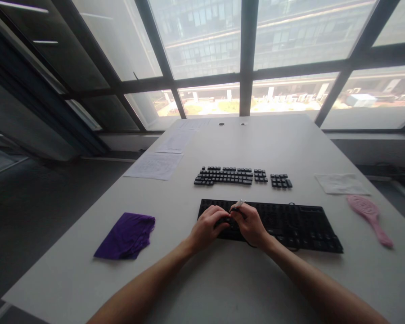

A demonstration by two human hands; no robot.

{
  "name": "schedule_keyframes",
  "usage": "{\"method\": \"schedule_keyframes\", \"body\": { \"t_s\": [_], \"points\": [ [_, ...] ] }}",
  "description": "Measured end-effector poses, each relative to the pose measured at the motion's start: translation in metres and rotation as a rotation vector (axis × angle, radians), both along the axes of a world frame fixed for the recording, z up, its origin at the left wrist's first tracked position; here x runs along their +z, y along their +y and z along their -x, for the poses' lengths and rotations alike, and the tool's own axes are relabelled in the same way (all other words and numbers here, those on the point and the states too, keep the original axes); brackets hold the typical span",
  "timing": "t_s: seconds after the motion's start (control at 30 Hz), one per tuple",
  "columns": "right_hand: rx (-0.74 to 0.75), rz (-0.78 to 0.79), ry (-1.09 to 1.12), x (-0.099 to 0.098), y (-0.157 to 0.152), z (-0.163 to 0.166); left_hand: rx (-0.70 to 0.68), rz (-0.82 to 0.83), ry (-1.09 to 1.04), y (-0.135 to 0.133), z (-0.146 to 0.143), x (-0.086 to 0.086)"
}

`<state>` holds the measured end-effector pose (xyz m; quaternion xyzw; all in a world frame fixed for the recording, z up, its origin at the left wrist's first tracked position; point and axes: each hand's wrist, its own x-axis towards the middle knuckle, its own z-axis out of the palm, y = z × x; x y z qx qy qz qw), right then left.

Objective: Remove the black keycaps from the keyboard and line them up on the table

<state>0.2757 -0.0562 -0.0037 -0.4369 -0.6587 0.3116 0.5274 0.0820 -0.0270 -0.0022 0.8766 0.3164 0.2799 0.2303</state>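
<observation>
A black keyboard [297,225] lies in front of me at a slight angle. Many of its keys look stripped off, while some at its lower right still stand up. Over its left half, my left hand [210,223] is closed, fingers curled and thumb bent in; what they hold, if anything, is hidden. My right hand [251,225] meets it fingertip to fingertip. It grips a small dark tool with a shiny, thin end [240,204] poking up above the knuckles. Behind the keyboard, loose black keycaps [227,176] are laid out in rows like a keyboard.
On the left lie a folded purple cloth [126,236] and paper sheets [154,165]. To the right are a white cloth [341,184] and a pink hairbrush [370,218]. The white table [243,283] reaches to the windows. A black cable shows below the keyboard's edge.
</observation>
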Motion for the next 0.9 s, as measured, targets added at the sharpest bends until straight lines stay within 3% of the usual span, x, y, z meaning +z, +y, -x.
{"method": "schedule_keyframes", "body": {
  "t_s": [0.2, 0.47, 0.67, 0.77, 0.9],
  "points": [
    [0.026, -0.072, -0.128, -0.002, -0.001, 0.006, 0.094, -0.062, -0.104, -0.001, 0.002, -0.009],
    [-0.050, 0.133, -0.071, -0.004, 0.002, 0.004, 0.013, -0.242, 0.053, -0.003, -0.001, -0.004],
    [-0.097, 0.171, -0.030, -0.001, 0.002, 0.004, 0.038, -0.190, -0.021, -0.003, 0.000, 0.003],
    [-0.104, 0.177, -0.007, 0.001, 0.002, 0.004, 0.119, -0.137, -0.048, 0.016, 0.006, 0.012],
    [-0.074, 0.164, -0.012, 0.002, 0.002, 0.004, 0.261, -0.153, -0.013, 0.065, 0.011, 0.017]
  ]
}}
